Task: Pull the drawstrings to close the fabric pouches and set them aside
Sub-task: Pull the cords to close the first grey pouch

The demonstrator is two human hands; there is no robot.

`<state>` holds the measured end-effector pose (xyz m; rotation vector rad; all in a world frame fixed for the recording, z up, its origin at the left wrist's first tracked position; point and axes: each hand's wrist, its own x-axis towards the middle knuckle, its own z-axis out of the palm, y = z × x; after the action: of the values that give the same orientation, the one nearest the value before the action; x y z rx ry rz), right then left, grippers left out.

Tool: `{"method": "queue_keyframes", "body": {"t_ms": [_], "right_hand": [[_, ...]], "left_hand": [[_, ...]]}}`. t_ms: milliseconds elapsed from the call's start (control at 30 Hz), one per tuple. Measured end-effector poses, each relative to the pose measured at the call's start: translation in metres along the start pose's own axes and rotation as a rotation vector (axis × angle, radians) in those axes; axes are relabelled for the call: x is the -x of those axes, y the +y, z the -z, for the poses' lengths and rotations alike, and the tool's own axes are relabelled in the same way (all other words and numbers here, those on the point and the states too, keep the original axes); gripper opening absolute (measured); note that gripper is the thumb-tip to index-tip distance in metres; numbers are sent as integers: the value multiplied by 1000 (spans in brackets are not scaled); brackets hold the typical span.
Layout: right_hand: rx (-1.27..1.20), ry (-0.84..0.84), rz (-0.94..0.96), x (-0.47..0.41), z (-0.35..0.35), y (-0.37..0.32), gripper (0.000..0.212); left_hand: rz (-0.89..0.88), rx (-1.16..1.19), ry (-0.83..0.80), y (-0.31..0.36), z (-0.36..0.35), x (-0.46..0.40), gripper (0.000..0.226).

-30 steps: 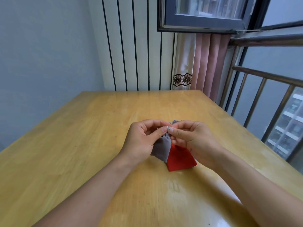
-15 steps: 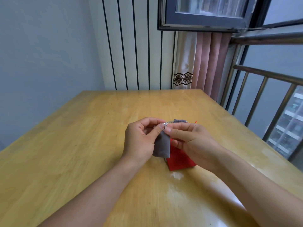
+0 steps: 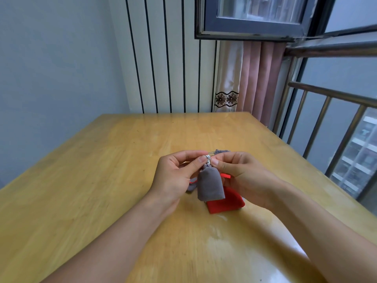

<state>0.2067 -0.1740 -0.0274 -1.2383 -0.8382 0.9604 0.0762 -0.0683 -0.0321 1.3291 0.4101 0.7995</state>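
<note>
While lifted clear of the table [image 3: 102, 180], hangs at frame centre: grey pouch [image 3: 210, 185], neck gathered. Pinched at its silver drawstring [image 3: 208, 159] from both sides by left hand [image 3: 175, 178] and right hand [image 3: 242, 176]. Lying flat just below, partly hidden: red pouch [image 3: 224, 203]. Peeking behind the right hand: another grey pouch [image 3: 222, 151].

Grey pouch [image 3: 210, 184] hangs upright above table, top bunched shut, silver strings [image 3: 208, 160] on top. Red pouch [image 3: 224, 204] lies flat under it.

No legible text or labels
</note>
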Motion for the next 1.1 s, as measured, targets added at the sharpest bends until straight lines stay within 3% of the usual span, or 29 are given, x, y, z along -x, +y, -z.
{"method": "queue_keyframes", "body": {"t_ms": [167, 333, 467, 733, 1100], "right_hand": [[72, 0, 52, -2, -2, 1, 34], [-88, -117, -35, 1, -2, -1, 18], [-116, -138, -70, 2, -3, -2, 22], [15, -14, -63, 2, -9, -4, 29], [-218, -7, -60, 3, -18, 2, 22]], "left_hand": [[-17, -6, 0, 2, 1, 2, 8], [-36, 15, -43, 4, 0, 3, 6], [-79, -42, -40, 4, 1, 3, 9], [-218, -169, -50, 2, -1, 5, 16], [-269, -210, 31, -1, -1, 5, 12]]}}
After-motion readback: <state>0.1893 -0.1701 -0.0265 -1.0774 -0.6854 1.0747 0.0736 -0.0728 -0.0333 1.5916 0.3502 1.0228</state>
